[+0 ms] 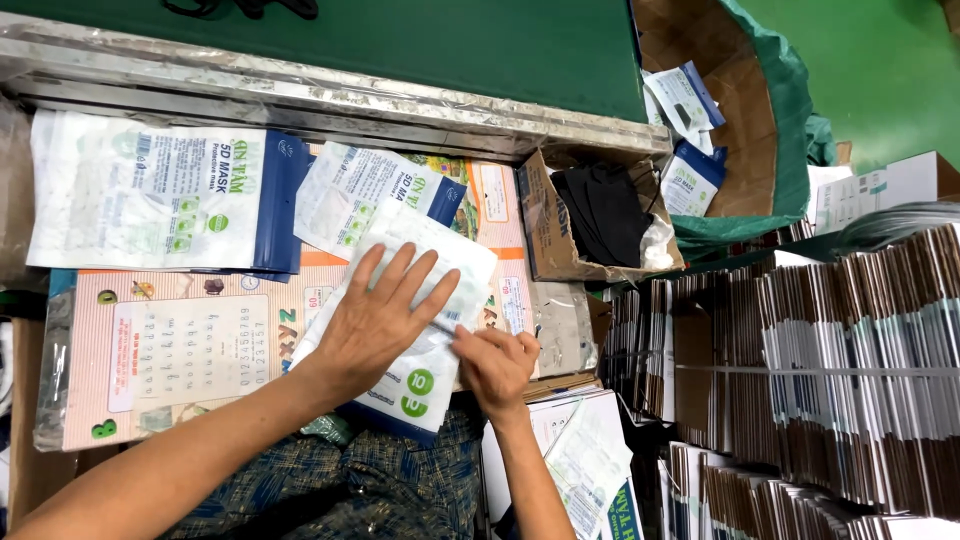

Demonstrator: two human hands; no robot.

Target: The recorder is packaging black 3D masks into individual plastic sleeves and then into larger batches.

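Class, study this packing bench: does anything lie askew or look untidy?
The white plastic pouch under the left hand lies tilted, pinched by the right hand. A second white-and-blue pouch lies crooked above. Finished pouches sit jumbled in the cardboard bin.

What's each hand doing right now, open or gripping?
Left hand: open, palm flat, pressing on the white mask pouch.
Right hand: fingers curled, pinching the pouch's right edge.

We see a white plastic pouch (420, 300) with a blue bottom edge and green round marks lying flat and slantwise on the printed board, pressed under one palm and pinched at its right edge.
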